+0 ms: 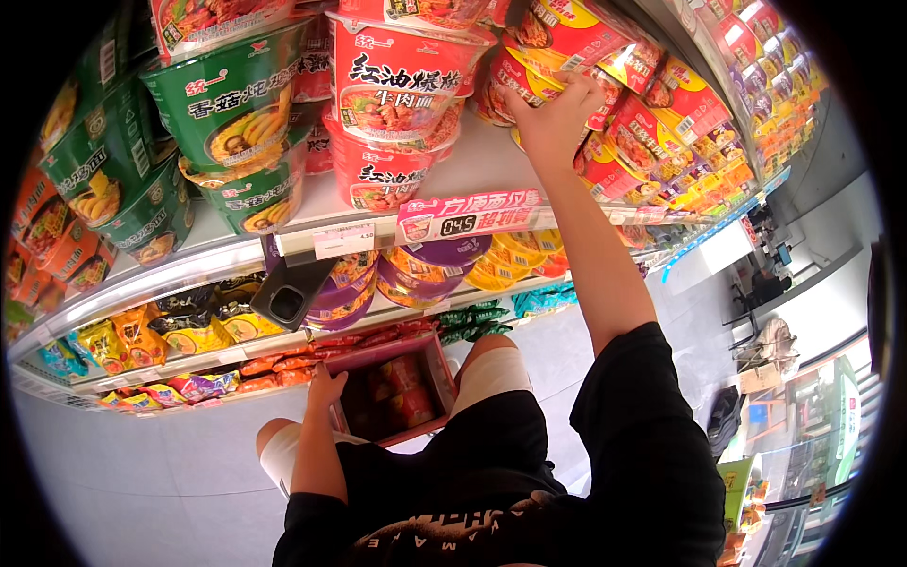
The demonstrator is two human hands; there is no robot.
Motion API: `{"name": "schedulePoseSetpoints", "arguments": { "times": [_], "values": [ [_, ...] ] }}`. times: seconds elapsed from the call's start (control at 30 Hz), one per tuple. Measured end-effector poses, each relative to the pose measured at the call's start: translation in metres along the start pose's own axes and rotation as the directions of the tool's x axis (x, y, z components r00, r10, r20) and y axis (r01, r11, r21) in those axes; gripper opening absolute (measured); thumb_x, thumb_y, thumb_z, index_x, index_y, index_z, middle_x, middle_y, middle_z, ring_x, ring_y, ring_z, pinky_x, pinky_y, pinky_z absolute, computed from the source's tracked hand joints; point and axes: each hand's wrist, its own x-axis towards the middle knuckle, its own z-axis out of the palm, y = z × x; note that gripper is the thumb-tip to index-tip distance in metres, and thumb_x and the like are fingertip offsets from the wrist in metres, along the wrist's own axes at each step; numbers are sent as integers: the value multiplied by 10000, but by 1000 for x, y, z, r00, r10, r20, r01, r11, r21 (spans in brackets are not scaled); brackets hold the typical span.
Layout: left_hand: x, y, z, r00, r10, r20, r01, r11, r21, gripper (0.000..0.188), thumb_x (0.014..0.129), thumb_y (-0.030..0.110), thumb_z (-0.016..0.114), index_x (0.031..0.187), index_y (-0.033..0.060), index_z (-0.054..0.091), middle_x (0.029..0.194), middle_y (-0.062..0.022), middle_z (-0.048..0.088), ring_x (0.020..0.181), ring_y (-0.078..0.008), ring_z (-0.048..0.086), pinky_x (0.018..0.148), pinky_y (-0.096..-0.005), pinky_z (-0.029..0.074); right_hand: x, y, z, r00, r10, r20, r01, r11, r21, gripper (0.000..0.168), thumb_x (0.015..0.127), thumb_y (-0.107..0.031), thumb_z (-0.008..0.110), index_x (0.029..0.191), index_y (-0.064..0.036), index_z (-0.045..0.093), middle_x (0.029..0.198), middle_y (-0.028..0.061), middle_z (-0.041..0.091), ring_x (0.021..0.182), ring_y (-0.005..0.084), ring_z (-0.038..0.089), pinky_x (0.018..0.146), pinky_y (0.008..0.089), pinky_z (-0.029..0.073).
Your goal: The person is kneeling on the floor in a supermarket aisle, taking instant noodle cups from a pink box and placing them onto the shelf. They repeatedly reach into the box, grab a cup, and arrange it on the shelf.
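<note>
My right hand [560,113] reaches up to the shelf, its thumb and fingers around a red and yellow instant noodle cup [521,81]. More cups of the same kind [634,145] are stacked to its right, some of them tilted. Low between my knees, an open reddish box [448,386] holds several red noodle cups [407,397]. At the box's left rim is my left hand [326,386], which grips the edge there. The fingers on the box's far side are partly hidden.
Red noodle tubs [400,78] and green noodle tubs [223,106] stand stacked on the same shelf. A dark phone-like device [287,301] juts from the shelf edge [393,237]. Below are purple-lidded bowls [425,273] and bagged noodles [188,333]. Grey floor [142,453] lies at left.
</note>
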Motion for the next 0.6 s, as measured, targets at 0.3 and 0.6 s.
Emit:
{"name": "schedulePoseSetpoints", "arguments": {
  "times": [0.3,0.6],
  "values": [
    [-6,-3,0,981,6,-195,5,998,58,755,799,391,699,1356,-13,389,1222,-349,559,1130,-531,539,959,-539,455,-60,-3,-102,1000,-20,9,18,984,176,802,584,-159,957,1152,-87,396,1321,133,321,1237,246,390,896,366,491],
    [-116,125,-34,850,443,-285,-474,879,-47,612,859,256,740,1345,16,457,1160,-170,656,911,-251,672,772,-337,525,-216,14,-272,920,-161,358,34,942,335,868,600,-101,945,1205,-111,322,1299,98,342,1249,234,431,1079,426,433]
  ]
}}
